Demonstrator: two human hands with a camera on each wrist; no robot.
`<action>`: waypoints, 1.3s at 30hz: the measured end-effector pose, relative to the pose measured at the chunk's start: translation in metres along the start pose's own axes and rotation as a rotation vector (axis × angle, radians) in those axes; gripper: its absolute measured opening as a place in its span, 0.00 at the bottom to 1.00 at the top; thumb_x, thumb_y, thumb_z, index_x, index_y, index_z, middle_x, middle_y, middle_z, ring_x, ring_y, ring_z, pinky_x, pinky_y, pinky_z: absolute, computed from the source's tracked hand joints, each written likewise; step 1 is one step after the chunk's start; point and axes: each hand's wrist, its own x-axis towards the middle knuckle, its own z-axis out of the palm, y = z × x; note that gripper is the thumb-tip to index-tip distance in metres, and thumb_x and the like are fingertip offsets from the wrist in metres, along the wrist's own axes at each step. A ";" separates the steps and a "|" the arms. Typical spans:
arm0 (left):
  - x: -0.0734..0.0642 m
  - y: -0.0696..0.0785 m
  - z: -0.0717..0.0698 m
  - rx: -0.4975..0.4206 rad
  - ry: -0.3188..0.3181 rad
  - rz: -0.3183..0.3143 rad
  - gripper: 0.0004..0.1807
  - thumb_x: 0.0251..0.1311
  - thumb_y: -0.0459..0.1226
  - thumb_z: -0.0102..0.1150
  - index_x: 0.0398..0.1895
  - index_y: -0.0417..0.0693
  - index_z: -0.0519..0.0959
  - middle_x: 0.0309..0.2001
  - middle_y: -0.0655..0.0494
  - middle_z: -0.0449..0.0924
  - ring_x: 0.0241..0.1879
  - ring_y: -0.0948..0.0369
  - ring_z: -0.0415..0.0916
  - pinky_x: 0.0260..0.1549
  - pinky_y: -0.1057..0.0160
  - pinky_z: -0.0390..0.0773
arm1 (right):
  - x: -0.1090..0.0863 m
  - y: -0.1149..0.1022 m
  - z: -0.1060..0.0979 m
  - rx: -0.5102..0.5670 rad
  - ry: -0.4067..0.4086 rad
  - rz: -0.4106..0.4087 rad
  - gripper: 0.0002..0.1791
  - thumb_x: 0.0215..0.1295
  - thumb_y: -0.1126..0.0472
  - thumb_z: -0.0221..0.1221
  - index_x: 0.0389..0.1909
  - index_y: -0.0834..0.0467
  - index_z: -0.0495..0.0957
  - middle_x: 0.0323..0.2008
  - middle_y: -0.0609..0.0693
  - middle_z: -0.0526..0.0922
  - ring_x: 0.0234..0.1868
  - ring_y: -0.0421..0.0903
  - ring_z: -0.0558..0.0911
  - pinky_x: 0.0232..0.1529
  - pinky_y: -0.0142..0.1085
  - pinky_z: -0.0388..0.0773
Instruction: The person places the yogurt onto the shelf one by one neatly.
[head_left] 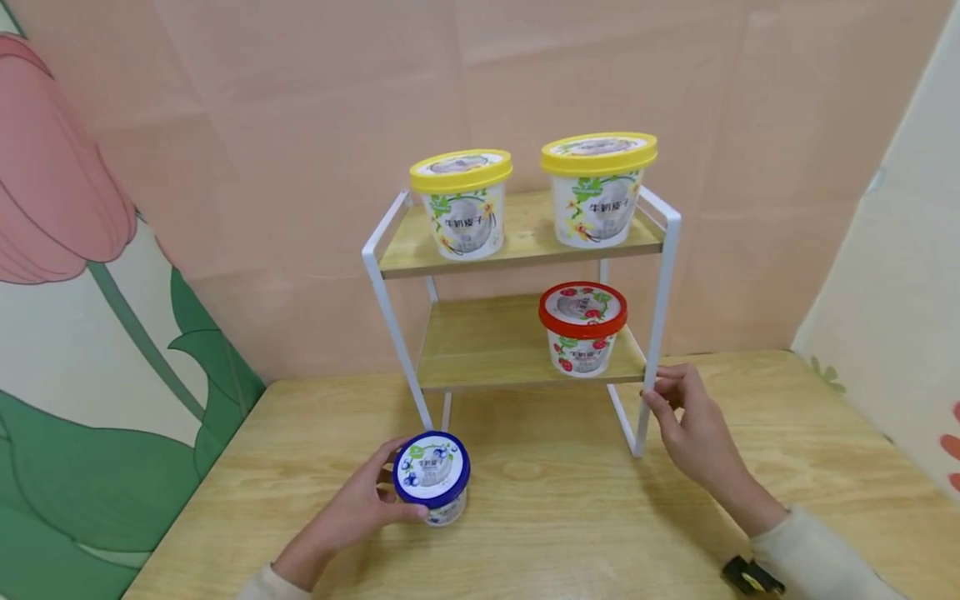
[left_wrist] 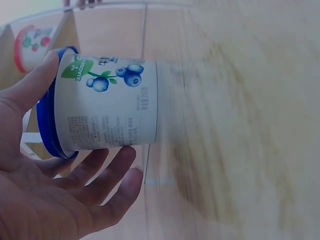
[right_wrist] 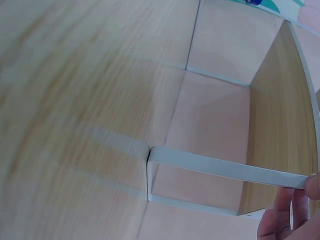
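Note:
My left hand holds a small white tub with a blue lid, thumb on the near side and fingers round the far side. In the left wrist view, blueberries are printed on the tub, and its base is close to the table. My right hand pinches the front right leg of a two-tier shelf, just below the lower board. The right wrist view shows thumb and fingers on that white metal leg. A red-lidded tub stands on the lower board's right side.
Two yellow-lidded tubs, one at left and one at right, stand on the shelf's upper board. Behind the wooden table hangs a pink backdrop. A small black object shows by the right sleeve.

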 end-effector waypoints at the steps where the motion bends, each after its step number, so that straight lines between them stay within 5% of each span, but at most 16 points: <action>1: 0.000 0.000 0.001 -0.001 0.000 -0.002 0.54 0.43 0.38 0.80 0.74 0.48 0.60 0.65 0.43 0.69 0.52 0.53 0.71 0.46 0.59 0.77 | 0.000 0.000 0.000 0.000 0.001 0.000 0.16 0.65 0.77 0.58 0.52 0.68 0.68 0.32 0.54 0.80 0.31 0.33 0.76 0.28 0.21 0.71; 17: 0.002 0.000 0.007 -0.006 0.011 -0.035 0.54 0.42 0.41 0.81 0.74 0.51 0.60 0.65 0.45 0.69 0.54 0.51 0.71 0.50 0.55 0.76 | 0.000 0.000 0.000 0.001 -0.003 0.021 0.16 0.66 0.76 0.57 0.52 0.68 0.68 0.33 0.55 0.79 0.32 0.30 0.75 0.29 0.20 0.71; 39: 0.003 0.006 0.012 -0.019 0.002 -0.002 0.54 0.42 0.39 0.81 0.74 0.48 0.60 0.63 0.44 0.70 0.54 0.52 0.71 0.49 0.57 0.77 | 0.000 -0.001 0.002 0.033 0.020 0.006 0.16 0.64 0.77 0.58 0.52 0.69 0.68 0.33 0.59 0.80 0.34 0.26 0.75 0.34 0.16 0.72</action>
